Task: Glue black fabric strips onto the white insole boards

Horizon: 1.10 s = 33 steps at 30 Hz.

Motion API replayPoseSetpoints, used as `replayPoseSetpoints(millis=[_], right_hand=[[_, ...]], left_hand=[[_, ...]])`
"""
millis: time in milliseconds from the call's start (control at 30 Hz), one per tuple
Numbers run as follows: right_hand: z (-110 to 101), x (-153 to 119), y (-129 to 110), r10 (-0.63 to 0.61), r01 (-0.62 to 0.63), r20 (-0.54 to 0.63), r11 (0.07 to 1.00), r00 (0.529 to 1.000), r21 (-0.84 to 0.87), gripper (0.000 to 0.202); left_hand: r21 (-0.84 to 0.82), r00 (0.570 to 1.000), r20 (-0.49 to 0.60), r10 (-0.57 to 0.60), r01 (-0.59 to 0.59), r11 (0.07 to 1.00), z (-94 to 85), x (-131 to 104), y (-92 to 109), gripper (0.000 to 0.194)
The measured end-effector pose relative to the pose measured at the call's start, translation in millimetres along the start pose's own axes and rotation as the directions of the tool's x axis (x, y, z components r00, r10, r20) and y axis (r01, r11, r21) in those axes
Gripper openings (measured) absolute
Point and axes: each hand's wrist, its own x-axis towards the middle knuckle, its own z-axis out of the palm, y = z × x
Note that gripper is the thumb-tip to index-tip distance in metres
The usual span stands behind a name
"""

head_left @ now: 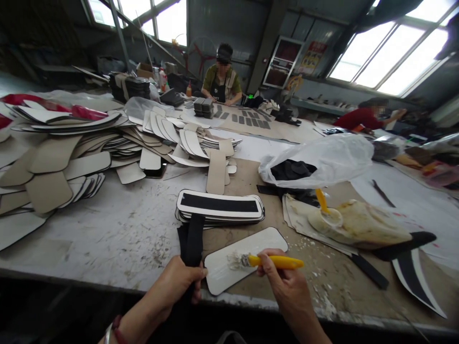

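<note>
Right hand (pixel 283 282) closed round brush (pixel 283 262), bristles on white panel (pixel 260 242). Panel lies on table (pixel 122 229) between hands, long axis slanting away rightward; left hand (pixel 177 282), gripping black strap (pixel 194 241), at near end.

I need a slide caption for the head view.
Right hand holds yellow brush on white panel; left hand holds black strip.

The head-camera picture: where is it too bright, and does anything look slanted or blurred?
Throughout the head view: the wide, many-paned window at upper right is blown out to white; the grey panelled wall looks dim; the window leans, perhaps from camera tilt or lens distortion; the yellow-handled brush reads clearly, but its whitish bristles look smeary.
</note>
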Motion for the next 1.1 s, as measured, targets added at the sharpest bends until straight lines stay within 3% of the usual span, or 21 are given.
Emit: replayPoseSetpoints(millis=[233, 367, 633, 800, 900, 967, 1033, 1100], right_hand=[[-56.7, 29.5, 26.7, -0.163, 0.102, -0.137, 0.923, 0.977, -0.370, 0.027], [-71.0, 37.7, 31.5, -0.302, 0.211, -0.133, 0.863, 0.944, -0.459, 0.020], [-78.7, 26.1, 13.3, -0.449, 0.318, -0.106, 0.761, 0.887, -0.565, 0.013], [-87.5, 25.7, -15.1, -0.376, 0.251, -0.116, 0.786, 0.919, -0.565, 0.022], [-73.5, 33.5, -40.2, -0.297, 0.264, -0.006, 0.857, 0.955, -0.442, 0.028], [-51.1, 36.2, -60.9, -0.124, 0.150, 0.119, 0.957, 0.985, -0.250, 0.036], [-21.3, 36.9, -80.1, 0.084, -0.067, 0.282, 0.995, 0.956, -0.068, 0.043], [9.7, 37.8, -93.1, 0.176, -0.223, 0.469, 0.974, 0.865, 0.046, 0.043]], left_hand=[[0.091, 0.999, -0.051, -0.016, 0.020, 0.996, 0.1, 0.1, 2.0, 0.030], [0.124, 0.996, -0.090, -0.011, 0.022, 0.992, -5.0, 0.1, -1.3, 0.030], [0.184, 0.999, 0.026, -0.035, 0.029, 0.982, -26.9, -1.9, 1.6, 0.027], [0.215, 1.000, -0.001, 0.012, -0.012, 0.977, -44.3, -15.0, 12.8, 0.031], [0.241, 0.997, -0.005, 0.079, -0.076, 0.968, -52.8, -37.0, 21.7, 0.033], [0.176, 0.994, 0.058, 0.096, -0.104, 0.979, -52.6, -54.2, 25.9, 0.034], [0.090, 0.984, 0.152, 0.091, -0.105, 0.990, -48.7, -69.0, 27.8, 0.034], [0.053, 0.970, 0.223, 0.094, -0.108, 0.993, -43.6, -79.3, 28.1, 0.034]])
